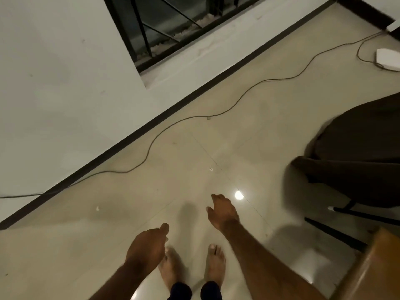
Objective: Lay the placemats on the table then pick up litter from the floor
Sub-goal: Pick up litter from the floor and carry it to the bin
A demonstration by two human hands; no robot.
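Judged litter stage barely begun: logged white scrap and smaller scrap unpicked on floor, right hand loosely spread and empty; could not tell left hand hold, fingers hidden; saw no placemats, laying unconfirmed.

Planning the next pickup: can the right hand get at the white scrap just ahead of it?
Probably yes: only bare floor lies between the right hand and the white scrap, the hand holds nothing, and the cable runs beyond it.
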